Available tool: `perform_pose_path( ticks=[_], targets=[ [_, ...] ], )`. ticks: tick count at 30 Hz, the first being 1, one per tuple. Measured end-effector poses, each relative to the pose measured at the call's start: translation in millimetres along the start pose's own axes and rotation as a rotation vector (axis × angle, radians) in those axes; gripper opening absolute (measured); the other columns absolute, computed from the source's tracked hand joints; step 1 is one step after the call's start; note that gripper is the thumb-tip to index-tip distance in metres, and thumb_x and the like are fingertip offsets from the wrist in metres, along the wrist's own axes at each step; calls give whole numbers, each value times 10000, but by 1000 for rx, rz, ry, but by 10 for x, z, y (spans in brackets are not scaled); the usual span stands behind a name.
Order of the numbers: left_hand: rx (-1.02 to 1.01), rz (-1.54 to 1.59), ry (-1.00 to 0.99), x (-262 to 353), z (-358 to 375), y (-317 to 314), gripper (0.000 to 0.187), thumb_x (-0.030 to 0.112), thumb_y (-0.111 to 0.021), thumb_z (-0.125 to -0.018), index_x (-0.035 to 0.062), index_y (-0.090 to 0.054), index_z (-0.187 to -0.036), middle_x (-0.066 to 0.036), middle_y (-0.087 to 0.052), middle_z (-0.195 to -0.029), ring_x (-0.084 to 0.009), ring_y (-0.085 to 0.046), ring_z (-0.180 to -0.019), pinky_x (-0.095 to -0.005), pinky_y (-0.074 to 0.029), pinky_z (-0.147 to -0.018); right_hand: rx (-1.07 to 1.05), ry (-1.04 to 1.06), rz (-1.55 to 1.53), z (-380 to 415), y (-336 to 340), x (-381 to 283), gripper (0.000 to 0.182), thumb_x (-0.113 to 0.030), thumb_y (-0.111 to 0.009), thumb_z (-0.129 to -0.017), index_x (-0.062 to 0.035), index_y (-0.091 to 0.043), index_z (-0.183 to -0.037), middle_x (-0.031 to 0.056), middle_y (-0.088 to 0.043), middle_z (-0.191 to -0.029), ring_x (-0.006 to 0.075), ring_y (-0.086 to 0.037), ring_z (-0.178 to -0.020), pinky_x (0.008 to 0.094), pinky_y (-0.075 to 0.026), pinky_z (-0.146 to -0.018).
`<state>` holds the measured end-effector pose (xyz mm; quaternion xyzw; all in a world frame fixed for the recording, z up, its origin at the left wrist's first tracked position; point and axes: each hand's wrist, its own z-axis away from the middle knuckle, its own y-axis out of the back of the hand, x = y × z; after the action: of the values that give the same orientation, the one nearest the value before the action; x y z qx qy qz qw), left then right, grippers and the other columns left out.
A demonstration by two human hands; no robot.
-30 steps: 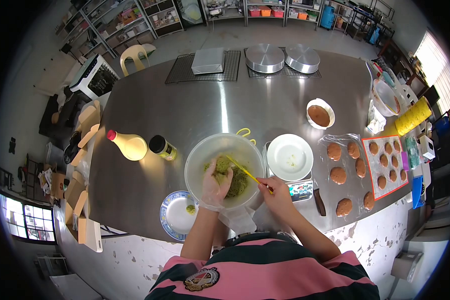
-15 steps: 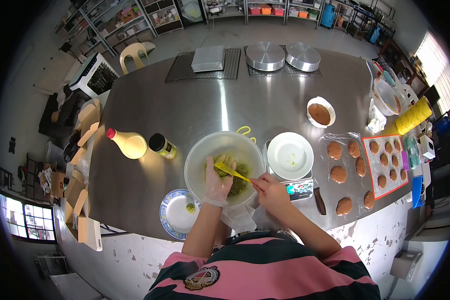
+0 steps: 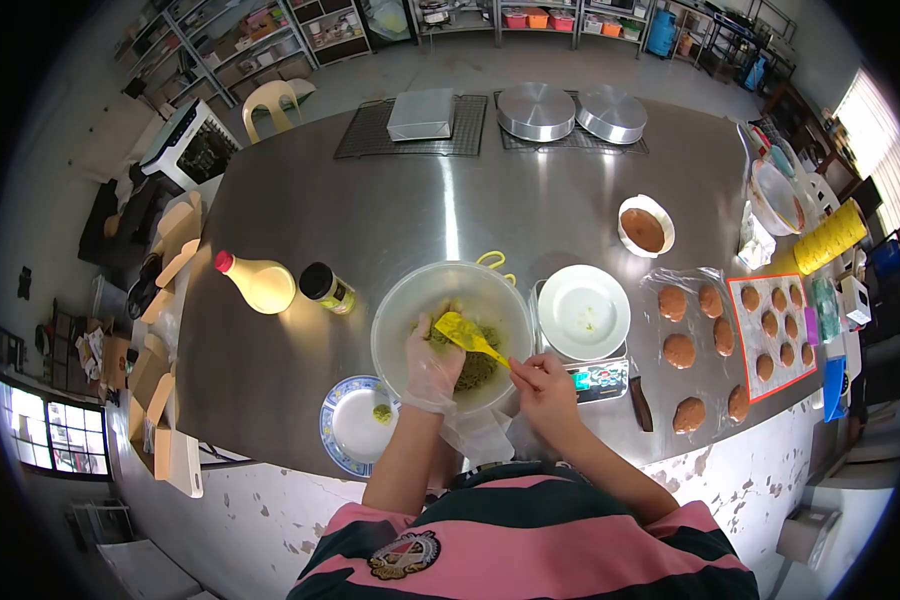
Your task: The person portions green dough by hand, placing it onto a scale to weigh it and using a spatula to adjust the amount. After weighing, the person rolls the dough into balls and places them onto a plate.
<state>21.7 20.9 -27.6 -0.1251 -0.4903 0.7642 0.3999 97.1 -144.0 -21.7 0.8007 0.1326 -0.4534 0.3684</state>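
A yellow spatula [image 3: 462, 334] is pinched by its handle in my right hand [image 3: 548, 388], at the right rim of a large translucent bowl [image 3: 390, 368]. Inside the bowl, my left hand [image 3: 434, 366] wears a clear plastic glove. Its fingers are apart and partly hidden behind the spatula's blade, which lies across them. Green crumbly mixture [image 3: 480, 370] fills the bowl's bottom around that hand. Left of the bowl, a blue-rimmed plate [image 3: 355, 440] bears a small green lump [image 3: 382, 413]. A white plate [image 3: 582, 300] rests on a digital scale [image 3: 602, 379] to the right.
Brown dough rounds [image 3: 679, 351] lie on plastic wrap, others on a red-edged mat [image 3: 778, 375]. A knife [image 3: 640, 405] is beside the scale. A yellow bottle [image 3: 262, 287] and black-lidded jar [image 3: 327, 288] stand left. Yellow-handled scissors [image 3: 495, 262] show behind the bowl. Pans [image 3: 536, 112] sit at the back.
The spatula's blade has turned to show its broad face over my left hand. My right hand has shifted slightly right and down, and my left-hand fingers are less visible.
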Motion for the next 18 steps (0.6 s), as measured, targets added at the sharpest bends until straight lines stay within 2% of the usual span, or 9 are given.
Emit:
perform_pose_path(
  ticks=[2,4,8,10,11,13,15,16,18],
  targets=[
    [-33,17,4,-61,2,8,311,205,-349,-971,-45,-502,-1077,-177,-564,-1012,-280,-557,-914,-366,-462,-853,0,17,62,11,-25,4,197,-32,-635,-758,-71,-685,-944,83,-575,-818,232,-576,-590,329,-464,-514],
    [82,-19,-115,-119,81,-119,286,174,-370,-960,-50,-498,-1084,-172,-562,-1007,-275,-553,-908,-366,-464,-848,-3,37,121,8,-20,0,210,-20,-623,-752,-78,-686,-944,79,-572,-819,231,-577,-590,332,-468,-514],
    [12,-49,-138,-128,97,-73,266,145,-398,-943,-50,-508,-1086,-165,-558,-1011,-264,-548,-897,-361,-465,-841,-22,148,255,-8,28,-48,248,-5,-595,-729,-92,-683,-943,72,-565,-825,226,-584,-596,334,-480,-517],
    [-28,-122,-167,-123,86,-44,324,86,-349,-923,-71,-453,-1187,-174,-523,-1115,-276,-524,-1014,-374,-425,-949,-31,181,286,-17,52,-71,255,-4,-589,-722,-94,-681,-943,70,-564,-829,226,-586,-597,334,-483,-519],
    [-29,-121,-168,-121,65,-28,324,86,-349,-923,-71,-453,-1187,-174,-523,-1115,-276,-524,-1014,-374,-425,-949,-44,196,318,-26,67,-83,228,-14,-597,-731,-87,-682,-930,69,-569,-824,229,-590,-605,335,-484,-521],
    [-29,-85,-154,-109,22,1,305,131,-403,-924,-59,-500,-1143,-152,-553,-1037,-267,-540,-894,-360,-458,-844,-58,214,350,-73,97,-94,201,-24,-606,-739,-79,-683,-916,69,-575,-820,232,-595,-613,336,-485,-522],
    [-69,-86,-135,-67,25,42,336,162,-393,-928,-60,-493,-1159,-157,-553,-1051,-277,-538,-913,-380,-447,-864,-68,44,172,-135,128,-87,128,-54,-647,-741,-54,-679,-865,83,-594,-788,246,-604,-635,341,-487,-532],
    [-110,-87,-115,-42,31,56,367,193,-382,-932,-61,-486,-1176,-163,-553,-1065,-287,-536,-931,-399,-437,-884,-68,44,172,-139,128,-75,128,-54,-647,-741,-54,-679,-865,83,-594,-788,246,-604,-635,341,-487,-532],
    [-123,-70,-125,8,34,67,395,220,-369,-935,-60,-472,-1193,-170,-546,-1091,-298,-530,-972,-416,-418,-913,-69,-60,-20,-146,127,-43,97,-79,-695,-724,-29,-664,-802,105,-606,-760,262,-607,-632,344,-489,-543]
  ],
)
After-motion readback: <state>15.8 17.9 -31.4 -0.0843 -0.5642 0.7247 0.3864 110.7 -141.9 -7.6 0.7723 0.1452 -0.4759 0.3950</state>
